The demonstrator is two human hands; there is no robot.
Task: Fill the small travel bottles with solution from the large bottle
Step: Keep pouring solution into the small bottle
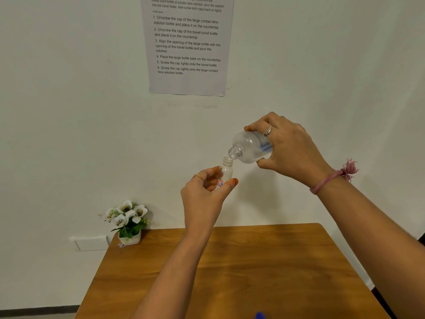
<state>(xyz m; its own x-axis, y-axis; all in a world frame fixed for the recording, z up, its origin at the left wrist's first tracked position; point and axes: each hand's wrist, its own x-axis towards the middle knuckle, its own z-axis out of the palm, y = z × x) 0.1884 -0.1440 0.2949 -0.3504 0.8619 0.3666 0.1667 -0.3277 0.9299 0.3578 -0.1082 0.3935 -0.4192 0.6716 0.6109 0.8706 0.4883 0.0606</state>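
Note:
My left hand [204, 194] holds a small clear travel bottle [226, 171] upright in the air, thumb and fingers pinching its lower part. Its cap is off and its mouth is open. My right hand [287, 150] grips the large clear bottle [249, 147] by its labelled body and tilts it down to the left. The large bottle's open neck sits just above and touching the rim of the small bottle's mouth. Both bottles are raised well above the wooden table [241, 272], in front of the white wall.
A small white pot of white artificial flowers [128, 222] stands at the table's far left corner. A printed instruction sheet [187, 44] hangs on the wall above. A blue object [259, 316] peeks in at the bottom edge.

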